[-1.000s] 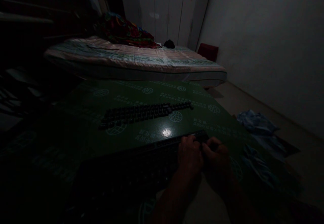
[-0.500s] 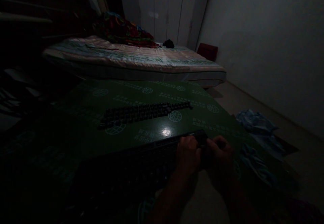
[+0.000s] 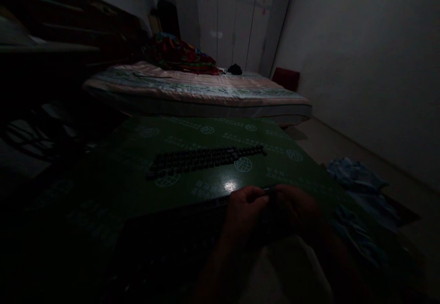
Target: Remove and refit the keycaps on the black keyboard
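Both hands bunched at keyboard's (image 3: 192, 230) right end, six o'clock: left hand (image 3: 244, 208) curled, pinching something small; right hand (image 3: 298, 210) too dark to judge. Pulled keycaps (image 3: 206, 157) lined up at twelve; more apparently left.

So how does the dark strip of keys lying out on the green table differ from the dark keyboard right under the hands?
The dark strip of keys lies alone further out on the green printed table, untouched; the dark keyboard sits at the near edge with the left hand and right hand at its right end. The strip looks narrower and catches more light; the keyboard is broader and mostly in shadow. Both are dark and lie flat.
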Motion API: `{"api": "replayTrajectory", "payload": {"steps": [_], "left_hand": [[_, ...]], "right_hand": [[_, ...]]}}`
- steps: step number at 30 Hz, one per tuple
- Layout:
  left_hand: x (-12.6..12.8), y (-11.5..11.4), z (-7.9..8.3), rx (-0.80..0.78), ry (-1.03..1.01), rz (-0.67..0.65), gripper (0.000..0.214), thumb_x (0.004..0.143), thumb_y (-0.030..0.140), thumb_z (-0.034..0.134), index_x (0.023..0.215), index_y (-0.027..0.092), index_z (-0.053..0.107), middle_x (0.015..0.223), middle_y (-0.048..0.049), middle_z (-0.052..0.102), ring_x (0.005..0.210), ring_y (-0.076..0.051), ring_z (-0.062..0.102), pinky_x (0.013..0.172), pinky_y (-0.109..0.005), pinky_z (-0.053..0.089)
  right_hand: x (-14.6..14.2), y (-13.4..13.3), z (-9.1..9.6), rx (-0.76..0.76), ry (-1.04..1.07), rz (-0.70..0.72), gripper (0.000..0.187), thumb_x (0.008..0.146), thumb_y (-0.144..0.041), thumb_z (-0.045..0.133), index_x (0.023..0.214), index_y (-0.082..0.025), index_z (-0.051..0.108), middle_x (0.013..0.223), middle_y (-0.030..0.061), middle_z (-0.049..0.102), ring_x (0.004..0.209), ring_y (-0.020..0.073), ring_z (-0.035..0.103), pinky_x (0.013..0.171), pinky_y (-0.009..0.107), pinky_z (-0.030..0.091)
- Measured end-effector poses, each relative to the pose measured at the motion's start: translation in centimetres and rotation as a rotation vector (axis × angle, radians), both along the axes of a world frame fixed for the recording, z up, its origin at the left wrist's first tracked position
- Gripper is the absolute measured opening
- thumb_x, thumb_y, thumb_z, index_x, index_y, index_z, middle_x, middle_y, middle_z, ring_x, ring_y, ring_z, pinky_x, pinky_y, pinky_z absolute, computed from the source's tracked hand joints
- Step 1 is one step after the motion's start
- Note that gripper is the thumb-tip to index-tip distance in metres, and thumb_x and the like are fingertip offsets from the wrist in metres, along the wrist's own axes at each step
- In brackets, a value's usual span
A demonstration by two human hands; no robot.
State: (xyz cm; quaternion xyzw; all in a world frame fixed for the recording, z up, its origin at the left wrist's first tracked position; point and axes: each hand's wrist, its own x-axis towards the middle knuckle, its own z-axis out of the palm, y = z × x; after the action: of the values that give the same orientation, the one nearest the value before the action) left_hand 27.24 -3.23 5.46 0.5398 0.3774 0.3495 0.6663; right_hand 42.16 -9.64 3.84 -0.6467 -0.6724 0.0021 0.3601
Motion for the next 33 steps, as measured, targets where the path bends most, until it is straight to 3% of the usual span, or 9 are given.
{"api": "replayTrajectory", "payload": {"steps": [5,11,16,20,23,27,33], "left_hand": [[-2.5,0.4,0.4,-0.032,0.021,0.013,0.015,0.064,0.023,0.064,0.075,0.014,0.067,0.073,-0.0024,0.068,0.071,-0.016,0.062,0.066,-0.024,0.046],[-4.9,0.9,-0.3,-0.084,0.068,0.086,0.027,0.058,0.022,0.066,0.083,0.015,0.058,0.057,0.0046,0.060,0.052,-0.012,0.056,0.050,-0.020,0.041],[-6.2,1.0,-0.7,-0.081,0.066,0.090,0.033,0.057,0.023,0.067,0.087,0.015,0.056,0.058,0.0043,0.060,0.053,-0.012,0.056,0.051,-0.020,0.042],[-6.4,0.0,-1.4,-0.063,0.126,0.206,0.030,0.062,0.031,0.064,0.088,0.015,0.058,0.061,0.0020,0.062,0.056,-0.013,0.057,0.052,-0.021,0.042],[-6.2,-1.2,-1.7,-0.074,0.177,0.230,0.025,0.064,0.032,0.063,0.083,0.016,0.061,0.059,0.0017,0.062,0.055,-0.014,0.057,0.051,-0.021,0.042],[-6.2,-1.9,-1.7,-0.024,0.272,0.216,0.023,0.067,0.033,0.060,0.083,0.017,0.065,0.066,-0.0007,0.067,0.063,-0.017,0.061,0.058,-0.024,0.046],[-6.5,-2.0,-1.6,-0.001,0.377,0.198,0.024,0.069,0.035,0.058,0.086,0.021,0.067,0.076,-0.0021,0.069,0.073,-0.020,0.063,0.066,-0.025,0.048]], "right_hand": [[-2.0,1.1,0.6,-0.200,-0.122,0.218,0.035,0.089,-0.028,0.037,0.119,-0.021,0.054,0.088,0.0066,0.070,0.069,0.0165,0.065,0.060,0.024,0.045],[-3.8,2.4,1.9,-0.283,-0.087,0.382,0.023,0.088,-0.027,0.044,0.099,-0.021,0.064,0.077,0.0019,0.068,0.063,0.0116,0.061,0.057,0.019,0.039],[-4.3,3.7,2.9,-0.417,0.019,0.467,0.016,0.083,-0.024,0.051,0.083,-0.019,0.066,0.068,-0.0020,0.064,0.058,0.0087,0.055,0.053,0.018,0.035],[-2.1,7.7,2.1,-0.433,0.131,0.342,0.016,0.076,-0.026,0.057,0.085,-0.018,0.068,0.061,-0.0034,0.060,0.053,0.0085,0.050,0.049,0.017,0.034],[0.6,12.2,0.0,-0.389,0.144,0.147,0.021,0.072,-0.029,0.059,0.087,-0.016,0.069,0.057,-0.0028,0.058,0.052,0.0099,0.049,0.049,0.019,0.034],[2.9,16.9,-3.0,-0.390,0.111,0.100,0.021,0.069,-0.026,0.061,0.085,-0.017,0.071,0.068,0.0004,0.065,0.061,0.0130,0.055,0.056,0.021,0.039],[3.4,19.2,-5.0,-0.421,0.092,0.066,0.022,0.069,-0.025,0.060,0.086,-0.017,0.071,0.071,0.0011,0.067,0.064,0.0150,0.059,0.057,0.022,0.042]]}}
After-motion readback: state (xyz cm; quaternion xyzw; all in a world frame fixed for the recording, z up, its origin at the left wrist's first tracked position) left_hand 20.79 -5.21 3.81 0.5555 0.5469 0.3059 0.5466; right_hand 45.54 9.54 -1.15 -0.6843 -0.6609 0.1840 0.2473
